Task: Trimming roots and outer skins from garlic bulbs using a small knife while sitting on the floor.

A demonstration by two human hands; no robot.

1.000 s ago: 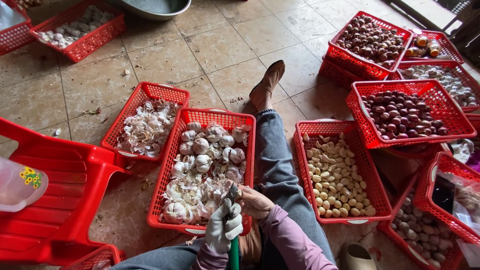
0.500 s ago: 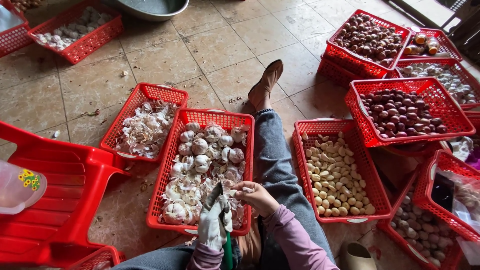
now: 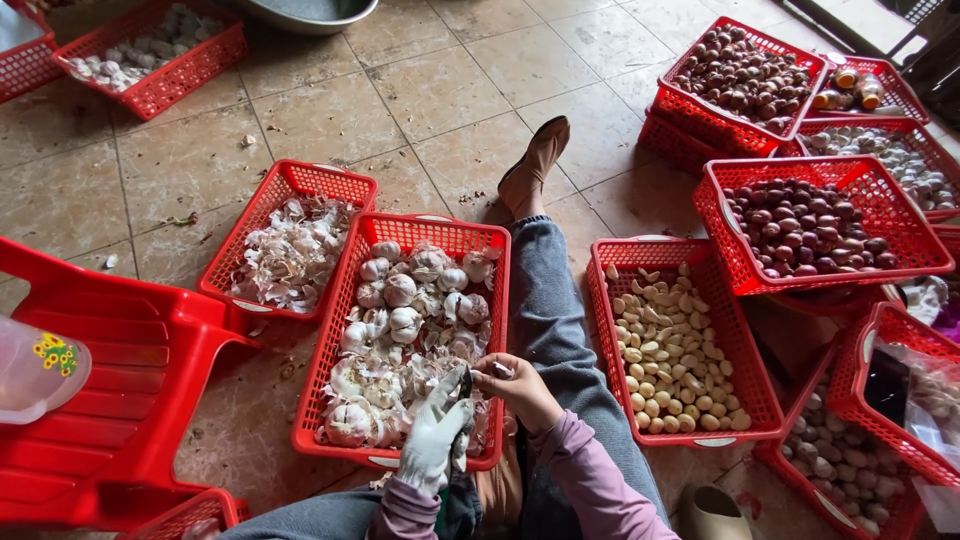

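Garlic clove (image 3: 502, 370) is pinched in the bare right hand (image 3: 520, 388) just over the near edge of the middle basket (image 3: 400, 455), with the gloved left hand (image 3: 432, 440), closed around a small knife (image 3: 464, 384), held touching it from the left.
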